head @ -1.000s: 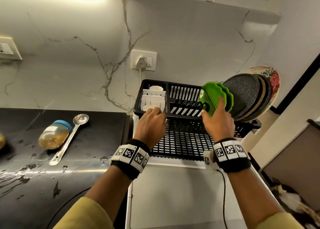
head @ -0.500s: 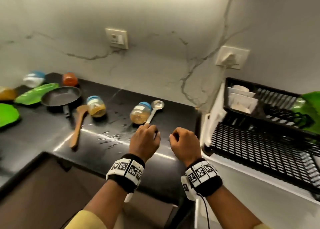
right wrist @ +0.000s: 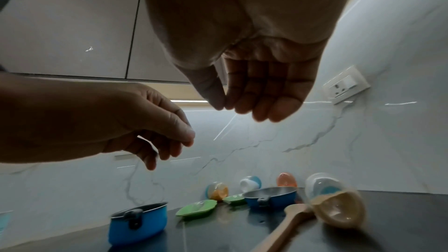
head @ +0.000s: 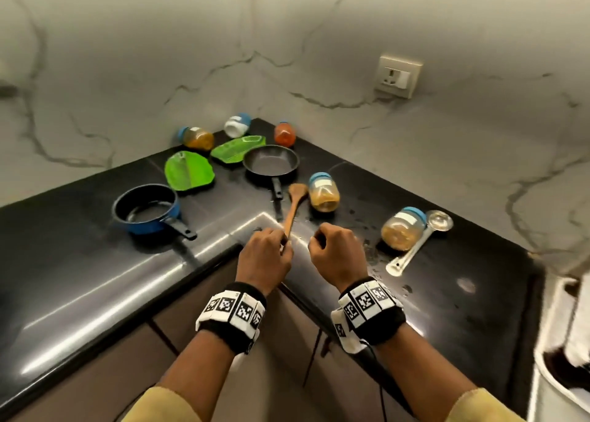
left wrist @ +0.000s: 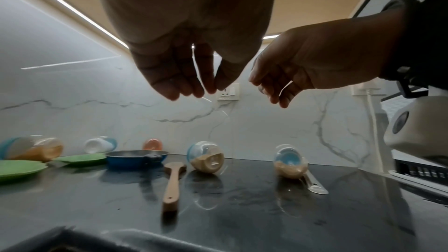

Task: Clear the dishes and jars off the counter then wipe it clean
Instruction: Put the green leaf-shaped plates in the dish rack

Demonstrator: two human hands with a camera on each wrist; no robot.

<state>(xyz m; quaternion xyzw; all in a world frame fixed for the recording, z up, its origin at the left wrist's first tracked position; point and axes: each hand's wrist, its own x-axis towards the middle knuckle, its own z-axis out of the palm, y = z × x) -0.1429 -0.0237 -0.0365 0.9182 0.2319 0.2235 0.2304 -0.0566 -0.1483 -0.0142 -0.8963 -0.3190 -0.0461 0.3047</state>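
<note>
On the black counter lie a blue saucepan, two green leaf plates, a frying pan, a wooden spoon, a metal ladle and several jars on their sides, the nearest a blue-lidded jar. My left hand hovers over the wooden spoon's handle end, fingers loosely curled and empty. My right hand hangs beside it, also loosely curled and holding nothing. Both hands are above the counter's front edge, apart from every object.
Water drops and smears wet the counter near my right hand. A wall socket sits on the marble backsplash. The black dish rack stands off the counter's right end. Brown cabinet fronts lie below the counter.
My right hand has let go of a green plate in the dish rack. Both hands and my view have swung left from the rack to the counter corner.
</note>
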